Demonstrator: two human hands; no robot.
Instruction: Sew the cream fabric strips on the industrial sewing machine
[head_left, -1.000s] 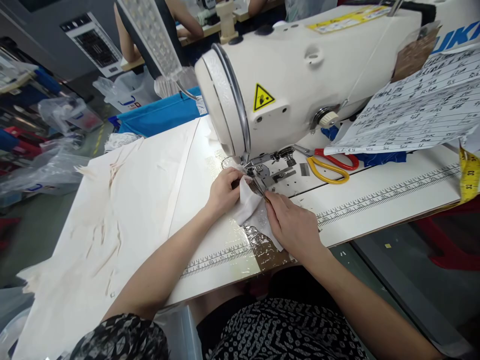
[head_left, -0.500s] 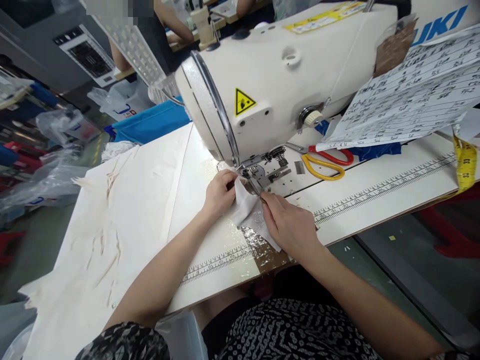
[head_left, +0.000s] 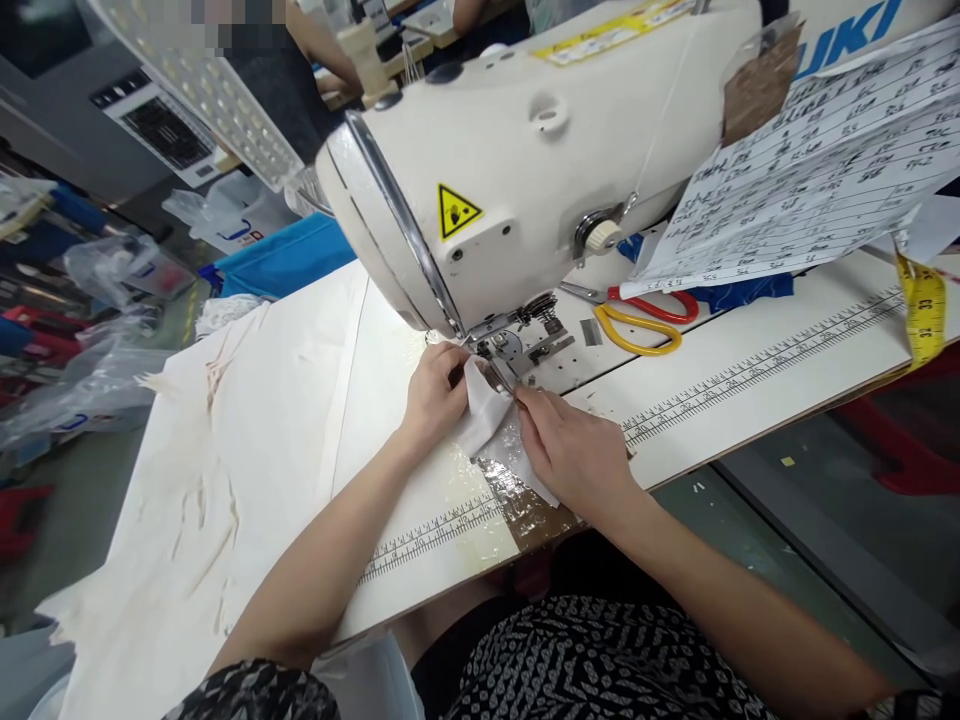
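A small piece of white fabric (head_left: 484, 405) lies at the needle area of the white sewing machine (head_left: 510, 170). My left hand (head_left: 435, 395) pinches its upper left edge, close beside the presser foot (head_left: 499, 345). On the other side, my right hand (head_left: 574, 445) has its fingers closed on the fabric's right edge, just in front of the foot. The fingertips of both hands are partly hidden by the cloth and the metal parts. Under the fabric, clear shiny tape covers a brown patch (head_left: 536, 520) of the table edge.
Scissors (head_left: 645, 330) with red and yellow handles lie right of the needle area, near blue cloth (head_left: 750, 292) and a handwritten sheet (head_left: 795, 180). A yellow tape measure (head_left: 924, 315) hangs at the right. Large pale fabric (head_left: 172, 500) covers the left side. Another person sits behind.
The whole view has shifted slightly, so the machine appears a little further left and higher. Both hands keep their grip on the fabric, with hardly any movement relative to the machine.
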